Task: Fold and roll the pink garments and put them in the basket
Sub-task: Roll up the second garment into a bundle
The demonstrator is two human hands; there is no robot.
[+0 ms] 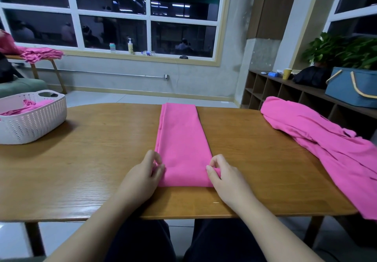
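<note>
Pink cloth (181, 139) lies folded into a long strip on the table (91, 159). The left hand (142, 178) and right hand (226, 180) pinch its near corners, seemingly to start rolling evenly toward the far end.

Both hands pinched the near end of the folded pink garment (181, 145).

The left hand (142, 175) lay at the garment's near left corner, thumb and fingers (157, 157) curled on the edge; the right hand (226, 177) mirrored it at the near right corner, fingers closed on the fabric. Both bare forearms reached forward toward the garment, wrists low over the desk (81, 159).
</note>
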